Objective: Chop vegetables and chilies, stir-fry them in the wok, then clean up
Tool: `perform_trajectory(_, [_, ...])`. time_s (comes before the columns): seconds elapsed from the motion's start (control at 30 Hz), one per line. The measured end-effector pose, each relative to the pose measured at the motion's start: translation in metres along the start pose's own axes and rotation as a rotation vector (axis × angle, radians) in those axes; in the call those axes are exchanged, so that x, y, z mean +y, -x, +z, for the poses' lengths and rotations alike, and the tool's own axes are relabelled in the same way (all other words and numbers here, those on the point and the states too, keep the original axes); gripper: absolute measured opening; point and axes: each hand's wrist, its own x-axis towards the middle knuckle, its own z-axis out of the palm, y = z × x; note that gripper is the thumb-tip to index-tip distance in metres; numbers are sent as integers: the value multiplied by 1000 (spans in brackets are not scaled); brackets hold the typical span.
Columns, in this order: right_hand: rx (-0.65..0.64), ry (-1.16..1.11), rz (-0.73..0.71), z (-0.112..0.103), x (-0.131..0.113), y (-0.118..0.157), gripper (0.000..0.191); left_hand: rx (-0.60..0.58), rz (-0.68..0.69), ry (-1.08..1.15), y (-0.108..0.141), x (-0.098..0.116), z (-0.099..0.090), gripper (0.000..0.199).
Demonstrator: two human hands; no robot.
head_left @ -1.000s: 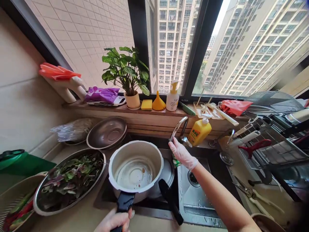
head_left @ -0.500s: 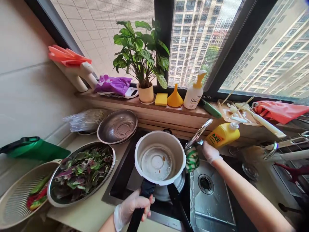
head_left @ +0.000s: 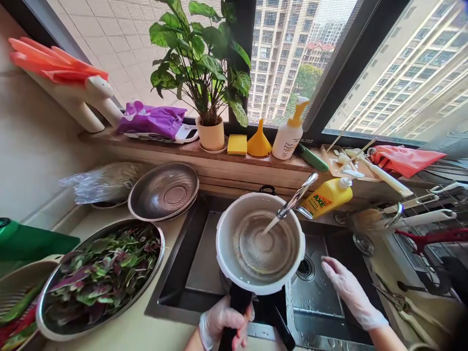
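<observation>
My left hand point(head_left: 224, 321), in a clear plastic glove, is wrapped round the black handle of a silver pressure cooker pot point(head_left: 222, 248). The pot is held over the double sink, under the chrome faucet point(head_left: 297, 196). Water streams from the spout into it, and a shallow layer covers its bottom. Part of another vessel shows beneath, along with a second black handle point(head_left: 281, 319). My right hand point(head_left: 345, 287), gloved too, hovers over the right basin point(head_left: 318, 304) with fingers stretched out and nothing in it. The green-and-white patterned cloth seen earlier does not show now.
A bowl of leafy greens point(head_left: 161, 253) and a metal strainer point(head_left: 131, 200) stand left of the sink. Behind the faucet leans a yellow detergent bottle point(head_left: 327, 197). A potted plant point(head_left: 212, 136), sponge point(head_left: 237, 145), funnel point(head_left: 259, 144) and pump bottle point(head_left: 287, 139) line the sill.
Water now runs from the faucet into the pot, which has shifted right under the spout. My right hand has left the faucet lever and moved down over the right basin. The view has shifted.
</observation>
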Motion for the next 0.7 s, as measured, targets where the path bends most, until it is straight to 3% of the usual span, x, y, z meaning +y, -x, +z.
perform_trajectory(0.17, [-138,-248,143,36,21,45,49,193,-148,-346,1,25,18,16])
perform_trajectory(0.3, [-157,-308,126,57,16,54,51,280,-41,-330,-12,18,29,18])
perform_trajectory(0.43, [-147,-373,156,49,4,48,49,127,105,-14,-9,11,30,32])
perform_trajectory(0.53, [-170,-453,204,37,-3,40,48,61,112,152,5,20,28,37])
perform_trajectory(0.63, [-182,-518,230,35,-6,32,49,83,10,48,24,38,32,24])
perform_trajectory(0.7, [-179,-538,238,39,-5,32,50,187,-53,-126,35,53,37,14])
